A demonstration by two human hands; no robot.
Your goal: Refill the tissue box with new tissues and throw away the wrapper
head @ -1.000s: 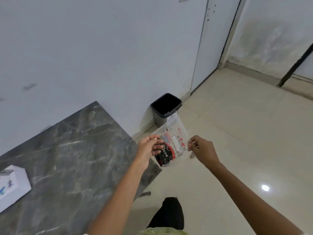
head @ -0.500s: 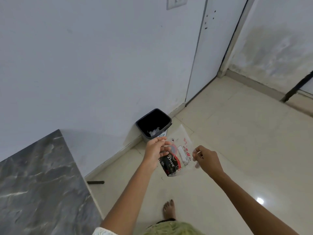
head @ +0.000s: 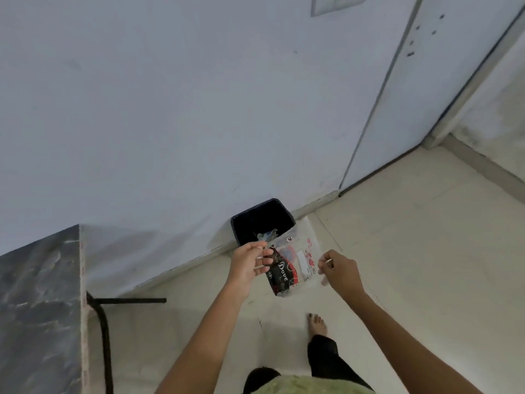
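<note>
My left hand [head: 250,263], fingers curled narrow, pinches the clear wrapper [head: 289,267] by its left edge; my right hand [head: 339,270] pinches its right edge. It hangs just before the black bin [head: 262,220] on the floor.

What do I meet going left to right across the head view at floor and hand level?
Marble table → black table leg → left hand → wrapper → right hand. The bin overlaps the left hand and the wrapper, so I leave it out.

Glossy clear plastic wrapper [head: 294,263]; veined marble table [head: 37,308]; black plastic bin [head: 262,220]
</note>
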